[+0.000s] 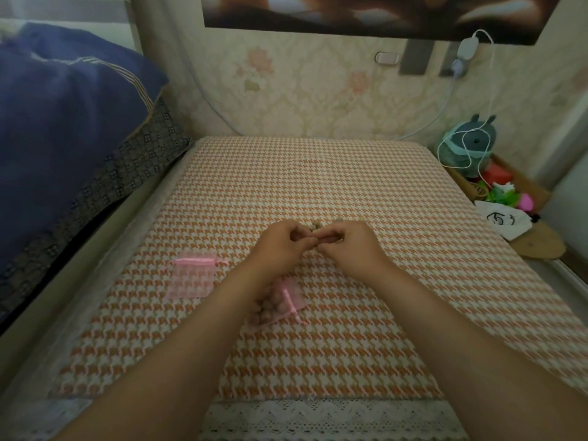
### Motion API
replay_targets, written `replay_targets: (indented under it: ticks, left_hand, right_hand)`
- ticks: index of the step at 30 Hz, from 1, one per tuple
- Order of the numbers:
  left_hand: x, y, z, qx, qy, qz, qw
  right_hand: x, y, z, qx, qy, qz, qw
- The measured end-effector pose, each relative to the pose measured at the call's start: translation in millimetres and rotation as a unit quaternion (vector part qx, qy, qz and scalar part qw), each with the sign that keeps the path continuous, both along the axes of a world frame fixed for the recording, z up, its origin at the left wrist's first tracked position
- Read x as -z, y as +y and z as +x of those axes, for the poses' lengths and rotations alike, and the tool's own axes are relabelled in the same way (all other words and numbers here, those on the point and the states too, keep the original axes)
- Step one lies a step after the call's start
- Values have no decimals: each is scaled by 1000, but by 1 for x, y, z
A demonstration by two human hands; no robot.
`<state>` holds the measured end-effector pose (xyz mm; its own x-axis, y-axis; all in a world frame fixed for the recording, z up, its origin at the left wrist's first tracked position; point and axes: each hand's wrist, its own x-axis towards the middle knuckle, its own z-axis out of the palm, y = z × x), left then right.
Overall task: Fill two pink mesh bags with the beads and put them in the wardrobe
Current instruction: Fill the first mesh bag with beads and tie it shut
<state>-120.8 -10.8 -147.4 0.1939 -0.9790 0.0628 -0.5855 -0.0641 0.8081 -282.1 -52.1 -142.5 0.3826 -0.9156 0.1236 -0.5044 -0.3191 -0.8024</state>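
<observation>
2 pink mesh bags lie on the checked tablecloth (350,173), both nearer the person than the hands. The left hand (280,246) and right hand (348,246) meet at the cloth's middle, fingers curled inward. The left pinches at a small cluster of beads (316,225) just beyond the fingertips. What the right holds is hidden. The empty bag (191,278) lies flat, down and to the left of the hands. Its long axis runs near to far and its ribboned mouth faces away, so the left hand is the nearer 1 to take it. The filled bag (280,305) sits against the left forearm, slanting from near-left to far-right, gathered neck toward the far right. Beads probably go next to the empty bag.
</observation>
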Motion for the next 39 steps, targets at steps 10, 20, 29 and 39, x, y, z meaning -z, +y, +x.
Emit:
replay_targets:
  ticks: [10, 20, 29, 39]
  left_hand:
    - [-16, 50, 14, 38, -26, 17, 999]
    - [4, 85, 36, 159, -222, 86, 958]
    - [-1, 87, 34, 139, -140, 85, 977]
    - [-19, 89, 37, 105, 2, -20, 994]
  right_hand:
    - [-21, 32, 0, -52, -2, 81, 995]
    - [-25, 51, 4, -104, 121, 131, 979]
    - [-34, 64, 16, -162, 102, 166, 967]
    - [-52, 62, 16, -154, 68, 0, 986]
